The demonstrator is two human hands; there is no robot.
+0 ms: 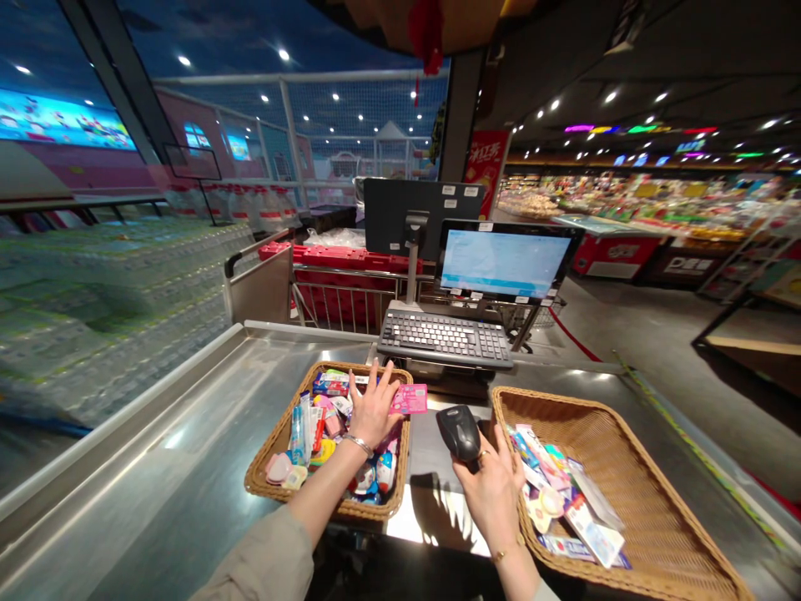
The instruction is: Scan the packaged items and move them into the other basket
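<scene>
My left hand (374,411) is over the left wicker basket (255,469), its thumb and fingers gripping a flat pink packet (413,399) that sticks out past the basket's right rim. Beneath the hand lie small packaged goods, among them a blue-and-clear pack (297,434). A black handheld barcode scanner (460,431) is held in my right hand (491,484), between the two baskets. Close beside that hand, the right wicker basket (651,484) has several small packs at its left end, including a white box (594,530).
Both baskets stand on a metal counter (213,434). Behind them are a black keyboard (444,335), a lit monitor (504,263) and a second screen (391,215) seen from its back. A metal-barred cart (338,305) stands beyond. Stacked bottle packs (118,292) are at the left.
</scene>
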